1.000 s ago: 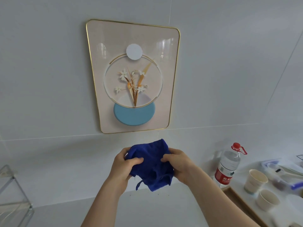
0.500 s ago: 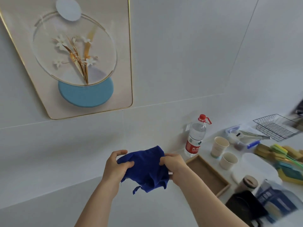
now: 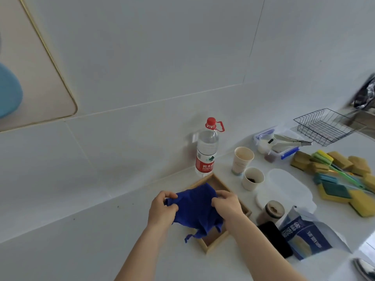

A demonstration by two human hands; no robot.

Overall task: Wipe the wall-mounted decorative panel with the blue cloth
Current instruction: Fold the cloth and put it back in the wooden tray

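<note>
Blue crumpled cloth (image 3: 195,209) pinched at both top edges by left hand (image 3: 162,209) and right hand (image 3: 227,205), low centre, over square wooden tray (image 3: 215,243). Gold-rimmed beige wall panel (image 3: 38,82) far off, upper left. Risk: loose hanging corner, poor contact when wiping.

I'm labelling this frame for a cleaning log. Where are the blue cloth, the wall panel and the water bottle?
blue cloth (image 3: 194,207): head view, middle of the bunched fabric between both hands.
wall panel (image 3: 36,78): head view, beige face near its gold edge, upper left.
water bottle (image 3: 205,157): head view, clear body above the red label.
</note>
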